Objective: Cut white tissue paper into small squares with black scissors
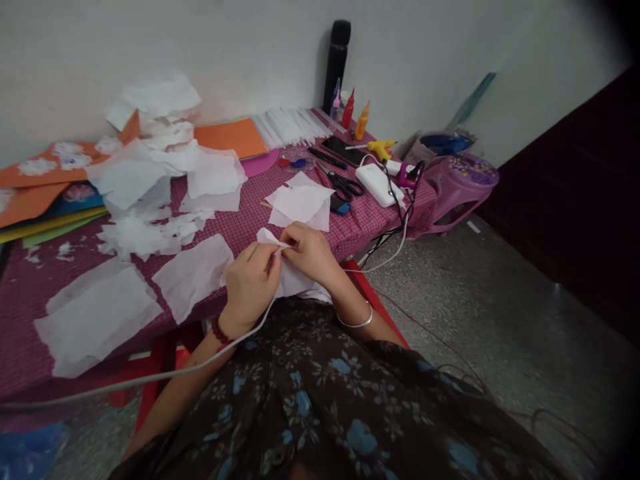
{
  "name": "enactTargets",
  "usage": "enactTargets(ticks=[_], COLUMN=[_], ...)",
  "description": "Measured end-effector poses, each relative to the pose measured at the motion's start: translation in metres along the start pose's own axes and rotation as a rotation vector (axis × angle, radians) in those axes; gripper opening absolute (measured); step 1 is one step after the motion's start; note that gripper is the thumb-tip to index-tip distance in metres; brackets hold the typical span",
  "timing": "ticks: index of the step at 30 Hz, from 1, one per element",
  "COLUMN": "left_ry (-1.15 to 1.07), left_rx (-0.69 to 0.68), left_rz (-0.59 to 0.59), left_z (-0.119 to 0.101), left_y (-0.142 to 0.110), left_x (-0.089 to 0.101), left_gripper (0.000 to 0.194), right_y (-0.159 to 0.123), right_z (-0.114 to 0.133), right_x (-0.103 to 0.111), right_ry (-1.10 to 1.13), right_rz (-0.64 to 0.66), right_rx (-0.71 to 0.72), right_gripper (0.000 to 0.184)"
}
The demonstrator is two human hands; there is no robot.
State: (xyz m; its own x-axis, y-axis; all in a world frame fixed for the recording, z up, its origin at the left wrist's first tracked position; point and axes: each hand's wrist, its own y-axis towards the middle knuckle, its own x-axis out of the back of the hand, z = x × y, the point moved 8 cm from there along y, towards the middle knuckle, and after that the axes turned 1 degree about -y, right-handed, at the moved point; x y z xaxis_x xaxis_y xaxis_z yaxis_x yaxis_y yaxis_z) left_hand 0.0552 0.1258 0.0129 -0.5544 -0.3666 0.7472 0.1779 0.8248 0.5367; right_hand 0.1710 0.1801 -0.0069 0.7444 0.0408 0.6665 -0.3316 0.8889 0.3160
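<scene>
Both hands meet at the table's front edge, close to my body. My left hand [253, 280] pinches a white tissue paper sheet [293, 280] between thumb and fingers. From the other side my right hand [310, 252] grips the same sheet, its fingertips nearly touching the left ones. A crumpled part of the paper sticks up above the fingers, and the rest hangs below towards my lap. Just beyond the hands lie stacked white paper squares [300, 200]. More tissue sheets [195, 277] rest left of my left hand.
Scissors [345, 183], a power bank [377, 183], a phone [345, 150] and a yellow glue gun [381, 148] lie at the right. Glue bottles [349, 110] stand behind. Orange sheets [233, 137] and torn tissue [145, 233] cover the left. A white cable [190, 370] crosses my left forearm.
</scene>
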Motion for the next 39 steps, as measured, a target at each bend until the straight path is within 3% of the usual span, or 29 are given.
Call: enactTargets(ticks=[7, 13, 16, 19, 20, 26, 30, 34, 39], left_ry=[-0.01, -0.061, 0.017, 0.123, 0.146, 0.062, -0.018, -0.08, -0.114], left_rx=[0.029, 0.175, 0.18, 0.164, 0.165, 0.206, 0.191, 0.129, 0.217], left_rz=[-0.032, -0.02, 0.016, 0.018, 0.009, -0.024, -0.001, 0.044, 0.001], left_z=[0.009, 0.028, 0.028, 0.028, 0.028, 0.041, 0.034, 0.019, 0.032], left_y=[-0.002, 0.002, 0.008, 0.015, 0.017, 0.018, 0.013, 0.009, 0.007], left_x=[0.003, -0.002, -0.006, -0.006, -0.005, -0.003, -0.005, -0.009, -0.006], left_gripper=[0.014, 0.017, 0.02, 0.007, 0.013, 0.036, 0.037, 0.035, 0.037], right_y=[0.0, -0.001, -0.002, -0.004, -0.004, -0.005, -0.005, -0.005, -0.005], right_z=[-0.014, -0.006, 0.0, 0.006, 0.006, -0.011, -0.013, -0.013, -0.034], right_x=[-0.002, -0.007, -0.008, -0.008, -0.008, -0.005, -0.001, 0.005, 0.008], right_ry=[-0.023, 0.062, 0.06, 0.028, 0.023, -0.016, 0.039, 0.115, 0.2], right_rz=[-0.054, 0.049, 0.07, 0.064, 0.059, 0.004, -0.021, -0.069, -0.158], right_rx=[-0.129, -0.072, -0.02, 0.03, 0.031, -0.107, -0.113, -0.138, -0.262], right_gripper=[0.011, 0.019, 0.023, 0.025, 0.026, 0.03, 0.018, 0.019, 0.015])
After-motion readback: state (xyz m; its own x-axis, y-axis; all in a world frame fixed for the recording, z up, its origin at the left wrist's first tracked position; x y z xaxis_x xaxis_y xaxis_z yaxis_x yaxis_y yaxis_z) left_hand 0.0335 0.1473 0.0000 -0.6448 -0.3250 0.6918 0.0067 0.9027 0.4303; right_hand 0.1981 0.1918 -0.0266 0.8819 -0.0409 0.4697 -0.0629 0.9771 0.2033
